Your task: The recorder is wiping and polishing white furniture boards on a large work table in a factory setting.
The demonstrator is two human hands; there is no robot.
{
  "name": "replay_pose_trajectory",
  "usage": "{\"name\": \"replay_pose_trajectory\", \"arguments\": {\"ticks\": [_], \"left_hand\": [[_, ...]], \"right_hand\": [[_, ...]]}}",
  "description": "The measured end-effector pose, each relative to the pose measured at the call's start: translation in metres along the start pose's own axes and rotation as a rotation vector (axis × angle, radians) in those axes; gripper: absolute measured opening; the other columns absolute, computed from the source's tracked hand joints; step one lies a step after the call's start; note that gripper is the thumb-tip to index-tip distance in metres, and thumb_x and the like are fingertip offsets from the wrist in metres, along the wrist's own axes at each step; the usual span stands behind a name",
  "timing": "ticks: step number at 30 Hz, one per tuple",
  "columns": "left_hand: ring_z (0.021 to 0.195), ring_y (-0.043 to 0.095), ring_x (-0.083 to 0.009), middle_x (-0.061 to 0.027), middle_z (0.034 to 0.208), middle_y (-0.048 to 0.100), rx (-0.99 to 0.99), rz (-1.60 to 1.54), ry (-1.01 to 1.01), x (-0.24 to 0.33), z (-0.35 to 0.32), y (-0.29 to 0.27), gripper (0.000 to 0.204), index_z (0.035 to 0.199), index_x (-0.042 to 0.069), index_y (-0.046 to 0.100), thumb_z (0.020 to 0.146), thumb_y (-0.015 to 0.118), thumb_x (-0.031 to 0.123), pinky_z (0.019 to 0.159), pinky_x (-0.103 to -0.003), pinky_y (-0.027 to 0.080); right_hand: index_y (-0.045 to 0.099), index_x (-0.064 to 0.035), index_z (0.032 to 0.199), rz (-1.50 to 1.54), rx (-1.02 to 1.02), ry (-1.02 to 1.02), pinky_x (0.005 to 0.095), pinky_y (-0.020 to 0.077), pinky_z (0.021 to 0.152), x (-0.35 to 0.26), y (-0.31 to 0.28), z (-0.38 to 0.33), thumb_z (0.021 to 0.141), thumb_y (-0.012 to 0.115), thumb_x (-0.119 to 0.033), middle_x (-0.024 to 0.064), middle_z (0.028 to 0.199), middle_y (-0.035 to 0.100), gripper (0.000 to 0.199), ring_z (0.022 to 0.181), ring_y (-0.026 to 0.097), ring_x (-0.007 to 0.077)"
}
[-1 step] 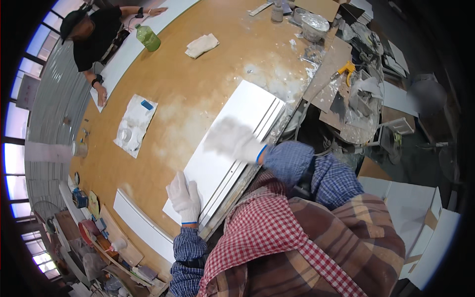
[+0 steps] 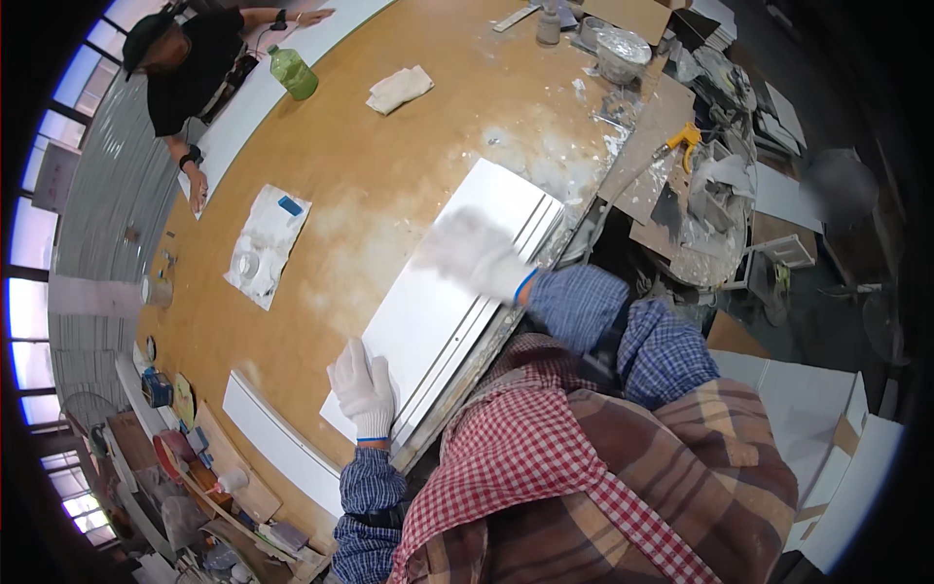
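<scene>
A long white panel [image 2: 428,282] with narrow grooved strips along its near side lies at the table's near edge. My left hand [image 2: 362,392], in a white knitted glove with a blue cuff edge, rests on the panel's near-left end, fingers extended and the thumb apart. Farther along the panel is my right hand [image 2: 477,258], gloved the same way, over its white face. Motion smears its fingers, so whether anything lies under them cannot be made out.
Across the table [image 2: 321,161], a person [image 2: 190,73] leans over another white panel [image 2: 229,131]. A green bottle [image 2: 293,74], folded cloth [image 2: 400,89] and white sheet [image 2: 268,248] lie around. Yellow air gun [image 2: 683,139] at right; curved white piece [image 2: 277,438] at left.
My right hand has shifted slightly to the right along the panel. My left hand stays in place on its end.
</scene>
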State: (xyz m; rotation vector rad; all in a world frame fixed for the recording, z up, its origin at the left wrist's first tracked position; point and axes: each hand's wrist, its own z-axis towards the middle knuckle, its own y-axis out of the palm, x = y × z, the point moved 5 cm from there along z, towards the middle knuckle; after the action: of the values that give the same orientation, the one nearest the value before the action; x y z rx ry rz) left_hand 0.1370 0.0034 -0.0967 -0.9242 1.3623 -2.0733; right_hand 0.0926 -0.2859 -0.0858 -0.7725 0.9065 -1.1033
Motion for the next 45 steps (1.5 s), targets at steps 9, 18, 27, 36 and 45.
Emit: {"name": "replay_pose_trajectory", "arguments": {"ticks": [9,18,27,36,45], "left_hand": [[0.110,0.058,-0.0406,-0.0230,0.124,0.064,0.013,-0.027,0.043,0.002,0.005,0.003,0.050,0.134,-0.004,0.058,0.089,0.068,0.015,0.098,-0.049,0.043],[0.104,0.056,-0.0415,-0.0213,0.123,0.064,0.030,-0.028,0.067,0.004,0.004,0.003,0.049,0.133,-0.002,0.059,0.089,0.068,0.016,0.096,-0.049,0.044],[0.107,0.056,-0.0408,-0.0217,0.122,0.064,0.017,-0.002,0.041,0.003,0.002,0.001,0.048,0.134,-0.003,0.059,0.091,0.067,0.017,0.099,-0.050,0.042],[0.122,0.055,-0.0419,-0.0245,0.130,0.061,0.074,0.020,-0.153,-0.016,-0.014,-0.018,0.056,0.139,-0.001,0.055,0.090,0.070,0.023,0.103,-0.048,0.043],[0.139,0.048,-0.0360,-0.0240,0.150,0.048,-0.049,-0.634,-0.819,-0.061,-0.149,-0.024,0.104,0.159,0.000,0.029,0.077,0.085,0.032,0.118,-0.042,0.038]], "right_hand": [[0.067,-0.0232,0.112,-0.137,-0.146,0.353,0.0464,0.0541,0.082,0.023,0.019,0.016,0.087,0.063,-0.023,0.0036,0.107,0.062,0.025,0.104,0.059,0.0294],[0.067,-0.0219,0.118,-0.174,0.230,0.169,0.0426,0.0506,0.091,0.080,-0.045,-0.027,0.090,0.061,-0.023,0.0031,0.116,0.062,0.029,0.105,0.058,0.0289],[0.067,-0.0277,0.112,-0.006,-0.001,-0.031,0.0417,0.0519,0.088,-0.012,-0.028,-0.022,0.086,0.061,-0.019,0.0039,0.107,0.060,0.028,0.104,0.058,0.0279],[0.059,-0.0155,0.141,-0.102,0.048,0.668,0.0457,0.0476,0.103,0.166,-0.064,-0.039,0.103,0.054,-0.028,0.0183,0.134,0.062,0.041,0.118,0.061,0.0397],[0.060,-0.0109,0.131,-0.088,0.001,0.205,0.0498,0.0492,0.094,0.023,0.002,-0.009,0.095,0.064,-0.025,0.0150,0.123,0.063,0.039,0.111,0.058,0.0396]]}}
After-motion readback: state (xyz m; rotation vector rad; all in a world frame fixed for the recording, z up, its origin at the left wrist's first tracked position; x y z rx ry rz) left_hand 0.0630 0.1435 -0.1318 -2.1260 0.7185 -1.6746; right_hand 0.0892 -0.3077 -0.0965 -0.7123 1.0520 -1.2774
